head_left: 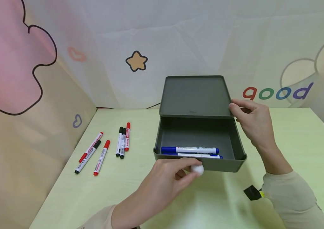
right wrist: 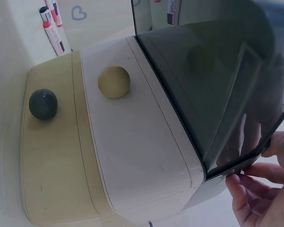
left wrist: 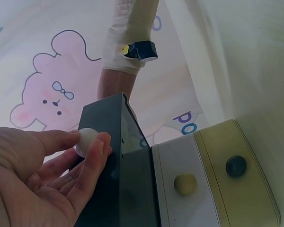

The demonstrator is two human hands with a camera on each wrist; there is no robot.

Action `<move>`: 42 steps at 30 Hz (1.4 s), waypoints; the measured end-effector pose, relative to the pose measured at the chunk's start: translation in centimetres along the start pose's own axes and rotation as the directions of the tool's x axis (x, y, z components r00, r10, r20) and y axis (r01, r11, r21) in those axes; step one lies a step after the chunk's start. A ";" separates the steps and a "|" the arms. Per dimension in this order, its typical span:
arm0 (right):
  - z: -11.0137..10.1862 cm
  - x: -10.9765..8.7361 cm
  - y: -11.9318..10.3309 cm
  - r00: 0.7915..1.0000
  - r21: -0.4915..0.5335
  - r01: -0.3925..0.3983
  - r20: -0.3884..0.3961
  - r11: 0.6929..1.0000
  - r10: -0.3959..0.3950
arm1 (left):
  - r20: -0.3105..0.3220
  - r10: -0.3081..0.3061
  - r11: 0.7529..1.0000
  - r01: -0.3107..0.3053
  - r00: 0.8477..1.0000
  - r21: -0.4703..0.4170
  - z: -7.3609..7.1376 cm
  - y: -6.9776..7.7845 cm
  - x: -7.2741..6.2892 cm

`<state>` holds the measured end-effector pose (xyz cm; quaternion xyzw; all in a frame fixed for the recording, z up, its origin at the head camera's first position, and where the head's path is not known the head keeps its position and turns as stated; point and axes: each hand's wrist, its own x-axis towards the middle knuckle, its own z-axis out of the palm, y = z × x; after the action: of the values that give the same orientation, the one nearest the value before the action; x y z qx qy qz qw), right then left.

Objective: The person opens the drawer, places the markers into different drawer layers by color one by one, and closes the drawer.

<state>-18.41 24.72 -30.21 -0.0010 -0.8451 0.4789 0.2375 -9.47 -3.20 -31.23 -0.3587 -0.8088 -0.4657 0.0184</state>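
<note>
A small drawer cabinet (head_left: 194, 95) with a dark grey top stands on the table. Its top drawer (head_left: 225, 165) is pulled out toward me, with two blue markers (head_left: 190, 150) lying along its front. My left hand (head_left: 162, 178) pinches the drawer's round white knob (left wrist: 87, 142) between thumb and fingers. At the cabinet's right side, my right hand (head_left: 254, 124) holds the edge of the top tier, thumb and fingertips on it. Below, the wrist views show a white drawer (right wrist: 137, 137) with a beige knob (right wrist: 114, 82) and a beige drawer (right wrist: 57, 175) with a dark knob (right wrist: 43, 104), both closed.
On the table (head_left: 64, 203) to the left lie several red and black markers, among them a red marker (head_left: 102, 158) and a black marker (head_left: 119, 141). A printed cloth backdrop (head_left: 185, 41) rises behind the cabinet. A black strap tab (head_left: 252, 192) sticks out from the right sleeve.
</note>
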 end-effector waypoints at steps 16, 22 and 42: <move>-0.2 0.0 -0.1 1.000 0.017 -0.021 0.001 1.000 0.021 | -0.027 -0.010 1.000 0.010 1.000 -0.011 -0.2 -1.2 2.0; -0.2 0.0 0.0 1.000 0.017 -0.030 0.007 0.999 0.030 | -0.024 -0.045 0.999 0.045 0.999 0.000 -0.4 -1.5 2.8; -0.1 0.2 0.1 0.999 0.056 -0.054 0.011 0.997 0.053 | -0.061 -0.041 0.998 0.044 0.997 0.040 -0.9 -3.3 5.5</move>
<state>-18.57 24.85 -30.20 -0.0147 -0.8321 0.5087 0.2206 -15.77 -1.84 -31.15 -0.3269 -0.8248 -0.4597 0.0401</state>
